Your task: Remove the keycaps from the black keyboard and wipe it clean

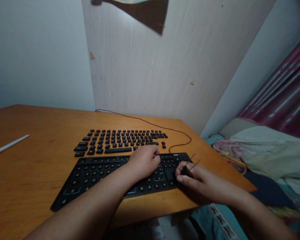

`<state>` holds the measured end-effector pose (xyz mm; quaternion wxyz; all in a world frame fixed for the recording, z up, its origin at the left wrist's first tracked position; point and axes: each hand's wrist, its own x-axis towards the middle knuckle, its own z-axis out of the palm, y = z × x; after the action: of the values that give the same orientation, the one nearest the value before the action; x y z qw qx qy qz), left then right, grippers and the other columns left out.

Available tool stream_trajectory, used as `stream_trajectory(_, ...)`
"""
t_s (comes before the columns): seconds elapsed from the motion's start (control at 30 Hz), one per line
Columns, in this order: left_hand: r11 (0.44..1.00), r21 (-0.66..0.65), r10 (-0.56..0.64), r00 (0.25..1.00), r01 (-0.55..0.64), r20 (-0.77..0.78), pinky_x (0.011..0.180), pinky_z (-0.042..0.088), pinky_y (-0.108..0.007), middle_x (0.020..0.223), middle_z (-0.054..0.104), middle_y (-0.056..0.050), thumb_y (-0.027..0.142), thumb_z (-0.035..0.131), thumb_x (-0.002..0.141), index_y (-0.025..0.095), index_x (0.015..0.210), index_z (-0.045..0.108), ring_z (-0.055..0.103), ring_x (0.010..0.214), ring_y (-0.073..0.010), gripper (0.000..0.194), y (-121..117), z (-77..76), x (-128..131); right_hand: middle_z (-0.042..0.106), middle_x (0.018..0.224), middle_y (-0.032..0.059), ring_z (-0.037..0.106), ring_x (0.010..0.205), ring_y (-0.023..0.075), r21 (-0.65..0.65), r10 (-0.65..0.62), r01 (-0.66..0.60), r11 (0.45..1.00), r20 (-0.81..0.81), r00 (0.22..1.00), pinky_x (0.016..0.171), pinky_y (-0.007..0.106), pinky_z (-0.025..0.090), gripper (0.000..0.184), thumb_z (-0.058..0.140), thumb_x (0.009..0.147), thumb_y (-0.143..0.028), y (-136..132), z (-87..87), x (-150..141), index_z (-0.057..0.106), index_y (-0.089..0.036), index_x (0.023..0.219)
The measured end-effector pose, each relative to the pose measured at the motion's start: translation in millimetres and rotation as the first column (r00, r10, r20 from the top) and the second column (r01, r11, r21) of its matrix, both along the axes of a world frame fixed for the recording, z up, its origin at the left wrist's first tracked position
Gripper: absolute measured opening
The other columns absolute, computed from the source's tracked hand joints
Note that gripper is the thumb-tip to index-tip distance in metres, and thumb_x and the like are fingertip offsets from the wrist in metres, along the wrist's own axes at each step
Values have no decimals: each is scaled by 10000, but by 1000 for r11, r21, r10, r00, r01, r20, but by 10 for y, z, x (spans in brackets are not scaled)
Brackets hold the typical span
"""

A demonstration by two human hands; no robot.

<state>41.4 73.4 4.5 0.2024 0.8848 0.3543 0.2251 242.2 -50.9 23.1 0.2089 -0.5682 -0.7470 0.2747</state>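
A black keyboard (102, 173) lies along the table's front edge, its bare switches showing across much of it. Over its middle, my left hand (145, 163) is curled closed near the navigation keys; whatever its fingers may hold is hidden. At the keyboard's right end, my right hand (200, 181) pinches a small wire keycap puller (185, 171), black with thin wires pointing up and right. Part of the number pad is covered by this hand. Behind the keyboard, loose black keycaps (120, 137) are laid out in rows like a keyboard layout, the long space bar cap (118, 150) nearest.
A thin black cable (150, 120) curves from the keyboard across the wooden table (40, 133) to the wall. At the far left lies a white stick-like object (10, 146). Bedding (260, 143) and a plaid curtain (285, 80) are off to the right.
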Motion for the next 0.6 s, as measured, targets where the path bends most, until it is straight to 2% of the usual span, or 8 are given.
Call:
stream_trajectory(0.33, 999, 46, 1, 1000, 0, -26, 675, 430, -286, 888, 688, -37, 241, 522, 825, 226, 886, 649, 618, 808, -201, 141, -8, -29, 10, 624, 886, 27, 569, 788, 156, 118, -98, 101, 988, -28, 995, 722, 271, 450, 233, 486, 962, -381, -100, -180, 27, 614, -191, 919)
stream_trajectory(0.43, 997, 73, -3, 999, 5, -36, 692, 438, -305, 887, 680, -49, 327, 547, 838, 223, 890, 646, 609, 829, -219, 153, -22, -32, 11, 621, 936, 43, 575, 816, 160, 159, -101, 104, 982, -27, 995, 762, 285, 456, 234, 460, 976, -361, -142, -209, 19, 599, -191, 894)
stream_trajectory(0.6, 990, 135, -32, 999, 37, -36, 806, 446, -380, 936, 670, -69, 498, 588, 824, 224, 930, 662, 584, 919, -263, 303, -106, -16, 28, 609, 962, 58, 579, 897, 181, 221, -129, 134, 966, -40, 991, 809, 301, 451, 203, 434, 988, -324, -228, -307, 7, 589, -201, 947)
